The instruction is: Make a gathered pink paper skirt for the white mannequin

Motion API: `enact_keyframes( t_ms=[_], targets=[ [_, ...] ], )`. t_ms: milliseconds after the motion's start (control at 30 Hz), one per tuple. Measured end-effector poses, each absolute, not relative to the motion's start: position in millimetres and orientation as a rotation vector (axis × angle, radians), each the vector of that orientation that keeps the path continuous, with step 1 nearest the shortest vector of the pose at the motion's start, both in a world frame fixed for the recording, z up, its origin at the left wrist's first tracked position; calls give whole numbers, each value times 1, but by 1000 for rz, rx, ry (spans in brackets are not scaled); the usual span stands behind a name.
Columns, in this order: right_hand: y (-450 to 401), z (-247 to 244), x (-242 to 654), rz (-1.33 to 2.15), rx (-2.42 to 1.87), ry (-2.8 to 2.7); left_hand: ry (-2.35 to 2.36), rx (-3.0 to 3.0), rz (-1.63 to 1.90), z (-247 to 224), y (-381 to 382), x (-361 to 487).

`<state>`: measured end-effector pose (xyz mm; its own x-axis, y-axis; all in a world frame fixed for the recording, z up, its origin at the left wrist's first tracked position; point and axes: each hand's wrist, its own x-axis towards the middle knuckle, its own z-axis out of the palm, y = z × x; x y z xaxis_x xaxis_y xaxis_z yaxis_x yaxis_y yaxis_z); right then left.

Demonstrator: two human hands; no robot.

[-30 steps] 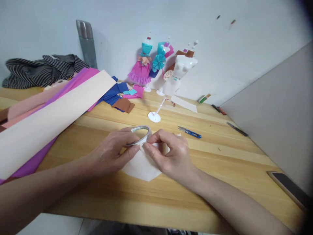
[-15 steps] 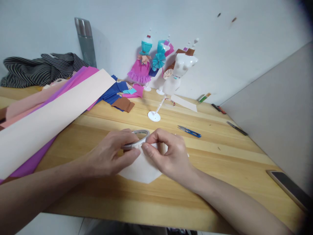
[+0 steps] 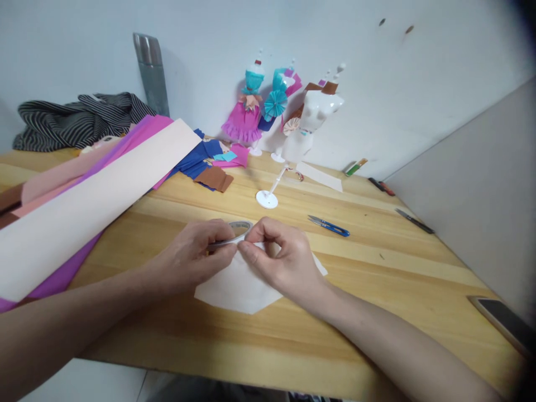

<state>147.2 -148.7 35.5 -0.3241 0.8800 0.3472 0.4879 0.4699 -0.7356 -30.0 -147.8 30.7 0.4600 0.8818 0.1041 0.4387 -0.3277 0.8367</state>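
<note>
My left hand (image 3: 190, 251) grips a roll of tape (image 3: 240, 225), its fingers over the ring and its thumb on the near side. Against the roll's right near edge, the thumb and index finger of my right hand (image 3: 285, 259) pinch together at the tape; the bit between the fingertips is too small to make out. Beneath both hands a white sheet of paper (image 3: 243, 296), cut with angled edges, lies on the wooden table (image 3: 218, 340). Part of the sheet is hidden by my right hand, and one corner shows to its right.
Behind my hands stands a bare white mannequin (image 3: 320, 114), with dressed ones at the wall. Blue thread snips (image 3: 330, 225), a knife (image 3: 414, 221) and a phone (image 3: 505, 321) lie rightward. Coloured paper strips (image 3: 104, 190), a striped cloth (image 3: 79, 120) and a bottle (image 3: 151, 75) are leftward.
The view has shifted slightly, so the background sits a little further right. My hands have drawn slightly closer together at the roll, and more of the sheet's right corner shows.
</note>
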Motion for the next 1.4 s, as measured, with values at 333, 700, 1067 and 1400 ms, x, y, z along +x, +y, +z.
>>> enact_keyframes(
  t_ms=[333, 700, 1067, 1400],
  targets=[
    [-151, 35, 156, 473, -991, -2075, 1115, 2258, 888, 27, -142, -33],
    [-146, 37, 159, 477, -1027, -2062, 1013, 2396, 1051, 21, -142, -33],
    [-150, 41, 156, 535, -908, -2131, 1045, 2403, 1041, 23, -142, -31],
    [-150, 38, 157, 474, -899, -2130, 1038, 2416, 989, 27, -145, -30]
  ],
)
